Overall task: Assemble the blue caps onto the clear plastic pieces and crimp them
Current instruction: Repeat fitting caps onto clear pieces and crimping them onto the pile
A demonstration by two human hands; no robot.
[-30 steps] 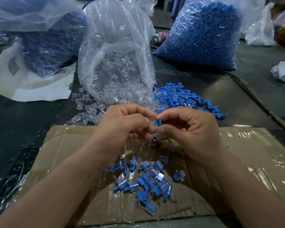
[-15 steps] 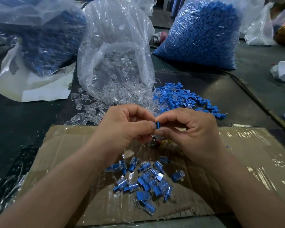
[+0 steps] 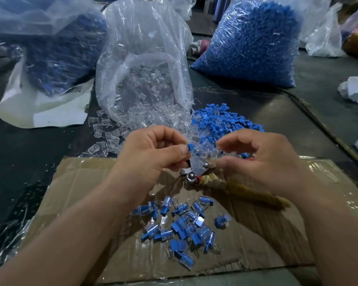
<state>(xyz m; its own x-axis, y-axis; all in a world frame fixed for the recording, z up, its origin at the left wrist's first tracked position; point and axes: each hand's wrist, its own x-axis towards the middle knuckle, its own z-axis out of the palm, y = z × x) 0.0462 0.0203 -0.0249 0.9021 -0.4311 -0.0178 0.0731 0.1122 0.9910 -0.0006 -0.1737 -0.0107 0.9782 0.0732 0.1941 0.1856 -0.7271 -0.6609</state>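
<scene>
Fingers [image 3: 175, 149] of my left hand [image 3: 151, 156] pinch one blue cap [image 3: 190, 147] just above the crimping tool [image 3: 197, 172], which lies on the cardboard [image 3: 74, 182]. Whether a clear body sits under the cap I cannot tell against the heap behind. My right hand [image 3: 262, 162] hangs loosely curled, thumb and forefinger apart, holding nothing. I judge these parts featherweight, stiff and slick — best pinched across the flat sides. I count one cap in hand, one tool, roughly two dozen finished pieces [image 3: 180, 226], two bags of blue parts [image 3: 250, 40] and one bag of clear pieces [image 3: 145, 65] — the loose caps [image 3: 221, 120] on the table [image 3: 287, 120] are beyond counting.
</scene>
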